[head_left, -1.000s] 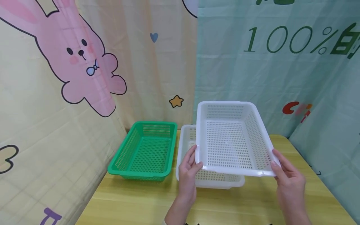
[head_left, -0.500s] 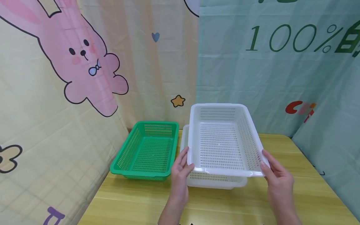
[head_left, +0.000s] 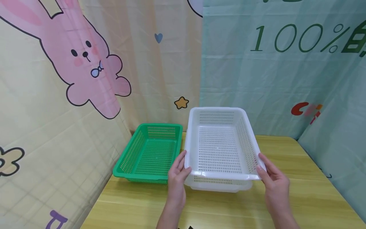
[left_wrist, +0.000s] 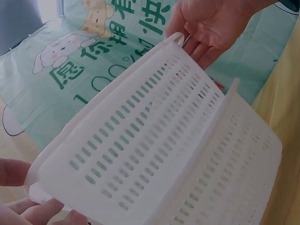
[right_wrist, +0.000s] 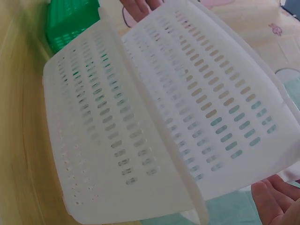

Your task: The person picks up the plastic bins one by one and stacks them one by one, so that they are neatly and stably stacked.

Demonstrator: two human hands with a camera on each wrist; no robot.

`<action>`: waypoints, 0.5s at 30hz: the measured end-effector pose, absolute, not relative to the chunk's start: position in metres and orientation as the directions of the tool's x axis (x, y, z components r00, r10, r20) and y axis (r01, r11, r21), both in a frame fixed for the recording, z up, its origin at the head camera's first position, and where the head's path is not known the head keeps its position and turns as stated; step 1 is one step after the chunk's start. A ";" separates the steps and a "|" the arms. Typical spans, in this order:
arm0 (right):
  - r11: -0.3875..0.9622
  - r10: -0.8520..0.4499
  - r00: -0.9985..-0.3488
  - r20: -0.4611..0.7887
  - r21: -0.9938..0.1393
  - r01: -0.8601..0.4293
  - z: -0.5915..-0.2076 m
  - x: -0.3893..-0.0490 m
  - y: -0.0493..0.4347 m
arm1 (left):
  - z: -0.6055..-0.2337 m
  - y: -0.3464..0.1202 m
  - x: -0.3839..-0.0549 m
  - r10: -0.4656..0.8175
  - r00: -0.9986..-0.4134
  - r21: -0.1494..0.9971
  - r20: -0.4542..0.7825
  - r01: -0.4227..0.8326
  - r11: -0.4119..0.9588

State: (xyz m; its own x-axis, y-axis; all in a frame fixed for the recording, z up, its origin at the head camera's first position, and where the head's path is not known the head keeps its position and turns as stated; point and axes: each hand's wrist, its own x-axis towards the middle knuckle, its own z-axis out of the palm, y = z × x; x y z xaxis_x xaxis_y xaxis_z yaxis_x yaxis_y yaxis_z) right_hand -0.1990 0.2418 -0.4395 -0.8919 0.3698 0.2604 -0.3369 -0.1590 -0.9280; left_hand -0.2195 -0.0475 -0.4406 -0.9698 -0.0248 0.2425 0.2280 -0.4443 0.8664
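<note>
My left hand [head_left: 176, 179] and right hand [head_left: 275, 186] grip the near corners of a bright white plastic basket [head_left: 218, 149], thumbs on its rim. It tilts above a second, slightly duller white basket [head_left: 218, 186] on the table, most of which it hides in the head view. The left wrist view shows the held basket's slotted wall [left_wrist: 117, 126] rising from behind the lower basket's rim, with the lower basket's wall [left_wrist: 234, 159] beneath. In the right wrist view the held basket [right_wrist: 215, 108] seems partly inside the lower basket [right_wrist: 103, 136]; whether they touch I cannot tell.
Close to the left of the white baskets, a green plastic basket [head_left: 155, 156] stands on the wood-look table [head_left: 228, 210]. Patterned curtains [head_left: 243, 79] hang along the back and both sides of the table.
Both hands have carried the held white basket left and slightly down, so it now lines up over the lower white basket. The green basket stays in place; the head view has shifted slightly.
</note>
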 end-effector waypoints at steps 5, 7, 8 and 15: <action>-0.122 0.358 -0.905 0.231 -0.949 -0.290 -0.444 -0.201 0.238 | -0.445 -0.053 -0.220 -0.021 -0.972 0.873 0.236 0.221 -0.436; -0.104 0.353 -0.910 0.219 -0.957 -0.271 -0.445 -0.202 0.238 | -0.447 -0.054 -0.221 -0.020 -0.971 0.872 0.238 0.222 -0.436; -0.095 0.351 -0.912 0.215 -0.960 -0.263 -0.446 -0.202 0.238 | -0.448 -0.055 -0.221 -0.021 -0.971 0.873 0.237 0.222 -0.434; -0.032 0.339 -0.921 0.191 -0.976 -0.214 -0.450 -0.204 0.235 | -0.454 -0.058 -0.224 -0.033 -0.974 0.881 0.224 0.217 -0.421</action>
State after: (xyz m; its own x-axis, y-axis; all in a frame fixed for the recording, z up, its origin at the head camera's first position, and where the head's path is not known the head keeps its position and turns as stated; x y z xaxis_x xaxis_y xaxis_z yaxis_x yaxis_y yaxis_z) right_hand -0.2037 0.2346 -0.4503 -0.9211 0.3393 0.1908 -0.2139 -0.0315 -0.9763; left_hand -0.2241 -0.0576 -0.4540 -0.9740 -0.0329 0.2243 0.2170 -0.4214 0.8805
